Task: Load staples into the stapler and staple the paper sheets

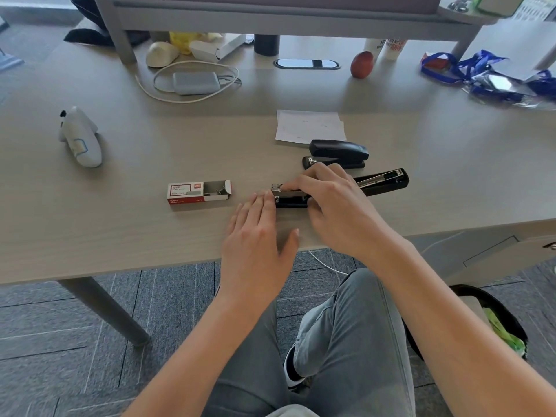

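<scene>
A black stapler lies flipped open near the desk's front edge, its lid swung out to the right and its metal staple channel pointing left. My right hand lies over the stapler's middle, fingers curled onto the channel. My left hand rests flat with straight fingers, fingertips against the channel's left end. A red-and-white staple box lies open to the left. A second black stapler sits closed behind, beside white paper sheets.
A white handheld device lies at the left. A grey power pack with white cable, a red egg-shaped object, a blue bag and a monitor shelf leg stand at the back. A black bin sits beside my knee.
</scene>
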### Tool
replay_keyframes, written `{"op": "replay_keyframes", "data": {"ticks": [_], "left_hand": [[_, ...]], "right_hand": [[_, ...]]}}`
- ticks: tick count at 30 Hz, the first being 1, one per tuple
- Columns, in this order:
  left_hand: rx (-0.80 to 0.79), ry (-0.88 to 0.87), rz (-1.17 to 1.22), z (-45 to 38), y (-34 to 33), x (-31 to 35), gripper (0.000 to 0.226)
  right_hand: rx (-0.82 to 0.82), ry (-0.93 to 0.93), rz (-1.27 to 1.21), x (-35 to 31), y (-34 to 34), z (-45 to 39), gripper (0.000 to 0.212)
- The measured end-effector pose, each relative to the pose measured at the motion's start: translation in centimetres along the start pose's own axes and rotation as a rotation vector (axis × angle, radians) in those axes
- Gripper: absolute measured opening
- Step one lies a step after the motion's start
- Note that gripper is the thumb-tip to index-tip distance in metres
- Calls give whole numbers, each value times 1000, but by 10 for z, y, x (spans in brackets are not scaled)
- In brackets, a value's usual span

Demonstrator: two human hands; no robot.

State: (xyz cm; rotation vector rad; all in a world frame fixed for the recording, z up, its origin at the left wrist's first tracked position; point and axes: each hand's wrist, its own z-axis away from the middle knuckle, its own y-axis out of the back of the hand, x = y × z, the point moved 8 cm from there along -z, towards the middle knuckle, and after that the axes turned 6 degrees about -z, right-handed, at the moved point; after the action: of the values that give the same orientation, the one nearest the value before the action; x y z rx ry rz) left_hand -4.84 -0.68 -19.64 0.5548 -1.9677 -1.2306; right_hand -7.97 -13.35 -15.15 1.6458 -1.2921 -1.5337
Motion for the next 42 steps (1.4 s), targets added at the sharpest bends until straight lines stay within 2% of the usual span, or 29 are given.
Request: {"op": "replay_keyframes", "data": {"ticks": [6, 10, 12, 14, 16, 18, 19, 21, 26, 31, 35, 39, 42], "left_hand": [[-7, -5, -29, 1, -1, 2, 73], [13, -32, -26, 2, 1, 6, 74], [10, -38, -82, 2, -1, 7, 67], [4, -22, -113, 2, -3, 8, 63], [2, -12, -113, 2, -4, 8, 63], [9, -8, -111, 2, -5, 7, 63], [16, -8, -109, 2, -4, 7, 63], [28, -10, -110, 3, -3, 8, 63], [26, -23, -120, 2, -6, 8, 63], [25, -48, -124, 3, -6, 9, 64], [41, -50, -67, 4, -1, 11, 85], [61, -49, -28, 4, 3, 13, 92], [62, -59, -58, 3, 2, 13, 86]], "right_hand": [[46, 47, -46, 2, 0, 10, 52], [332, 22, -134, 7, 22, 33, 31], [483, -67, -234, 15, 34, 50, 18], [580, -282, -414, 34, 40, 66, 10], [612, -581, -772, 62, 30, 81, 4], [602, -798, -1189, 77, 12, 90, 20], [605, -849, -1340, 81, 6, 92, 28], [626, -859, -1474, 86, 6, 89, 31], [568, -762, -1298, 87, 9, 66, 2], [522, -434, -771, 74, 27, 39, 18], [389, -197, -405, 55, 26, 15, 35], [208, -103, -254, 43, 6, 6, 42], [203, -83, -279, 44, 1, 10, 44]]}}
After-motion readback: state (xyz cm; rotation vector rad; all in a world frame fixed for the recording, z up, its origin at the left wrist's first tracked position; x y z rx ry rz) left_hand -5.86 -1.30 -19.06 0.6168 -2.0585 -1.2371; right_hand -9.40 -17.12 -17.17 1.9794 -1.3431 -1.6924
